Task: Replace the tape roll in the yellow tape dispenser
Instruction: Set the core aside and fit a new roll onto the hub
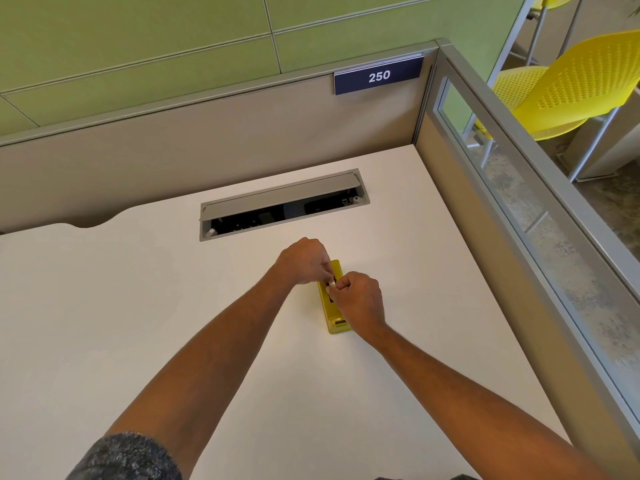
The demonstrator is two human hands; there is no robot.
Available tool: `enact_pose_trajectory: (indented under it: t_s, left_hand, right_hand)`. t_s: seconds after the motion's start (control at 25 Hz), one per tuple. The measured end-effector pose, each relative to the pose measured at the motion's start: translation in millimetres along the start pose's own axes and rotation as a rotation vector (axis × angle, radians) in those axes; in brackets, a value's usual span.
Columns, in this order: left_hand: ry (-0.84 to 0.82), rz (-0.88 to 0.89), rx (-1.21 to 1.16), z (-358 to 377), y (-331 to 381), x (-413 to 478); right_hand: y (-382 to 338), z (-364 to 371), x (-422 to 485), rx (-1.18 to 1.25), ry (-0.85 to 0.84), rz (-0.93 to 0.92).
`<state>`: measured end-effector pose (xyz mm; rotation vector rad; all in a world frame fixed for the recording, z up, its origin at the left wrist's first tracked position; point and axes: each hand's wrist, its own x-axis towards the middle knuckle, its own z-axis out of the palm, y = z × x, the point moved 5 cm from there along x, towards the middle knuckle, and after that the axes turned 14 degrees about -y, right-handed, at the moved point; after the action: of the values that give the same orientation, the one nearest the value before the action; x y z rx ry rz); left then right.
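The yellow tape dispenser (333, 308) lies lengthwise on the white desk (138, 306), right of centre. Both hands meet over its middle. My left hand (304, 260) comes in from the left with fingers curled down onto a small pale tape roll (331, 283) that sits at the dispenser's top. My right hand (360, 301) covers the dispenser's right side and pinches the same roll from the near side. Most of the roll is hidden by my fingers. The dispenser's near end, with a dark slot, shows below my right wrist.
A grey cable hatch (282, 202) with its lid raised is set into the desk behind the dispenser. Beige partition walls close the desk at the back and right, with a "250" sign (378, 77). A yellow chair (568, 88) stands beyond the right partition.
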<state>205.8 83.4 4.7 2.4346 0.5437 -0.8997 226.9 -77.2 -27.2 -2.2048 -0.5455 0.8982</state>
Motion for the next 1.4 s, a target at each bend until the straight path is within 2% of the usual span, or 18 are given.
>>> enact_pose_trajectory:
  t_s: [0.76, 1.0, 1.4]
  left_hand:
    - [-0.001, 0.005, 0.022, -0.9, 2.0, 3.1]
    - [-0.001, 0.005, 0.007, -2.5, 2.3, 3.9]
    - [-0.028, -0.001, 0.051, -6.4, 8.1, 3.3]
  right_hand:
    - [1.7, 2.1, -5.3, -0.074, 0.015, -0.015]
    - [1.3, 6.5, -12.1, -0.195, 0.020, -0.042]
    - [-1.8, 6.8, -7.4, -0.134, 0.048, -0.048]
